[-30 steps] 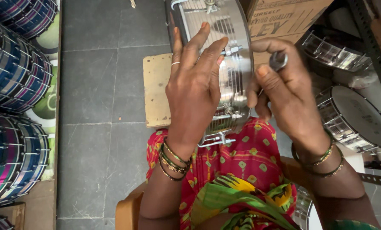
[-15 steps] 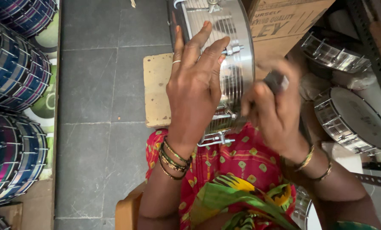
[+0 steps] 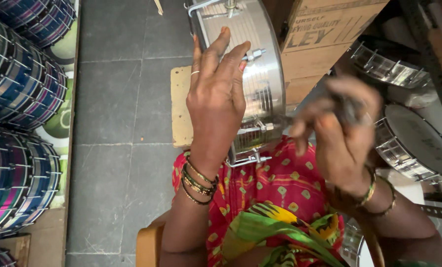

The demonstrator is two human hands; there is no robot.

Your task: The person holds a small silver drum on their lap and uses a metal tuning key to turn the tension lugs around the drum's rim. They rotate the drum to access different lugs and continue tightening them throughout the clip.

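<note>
— Where is the drum?

— The shiny metal drum (image 3: 260, 74) stands on its edge in the upper middle of the frame, its lower rim resting on the person's lap, which is covered in red patterned cloth (image 3: 275, 188). Tension rods and lugs run across its shell.

— And the left hand?

— The left hand (image 3: 216, 99) lies flat against the side of the drum, fingers spread and pointing toward the top of the frame, a ring on one finger. It presses on the shell rather than gripping anything. Bangles (image 3: 197, 179) circle the wrist below it.

— The right hand?

— The right hand (image 3: 339, 133) sits right of centre, just beside the drum's lower edge. It is blurred; the fingers are curled around a small dark tool (image 3: 350, 108), but I cannot tell what kind it is. A thin dark part reaches from the hand toward the lug near the drum's bottom rim.

— What lies around?

— A pale wooden board (image 3: 180, 106) rests on the grey tiled floor (image 3: 117, 123) behind the drum, left of it. Stacked drums with colourful shells (image 3: 18, 89) fill the left edge of the frame. A cardboard box (image 3: 324, 39) stands at the upper right, touching the drum's far side, and more metal drums (image 3: 413, 143) lie at the right edge.
</note>
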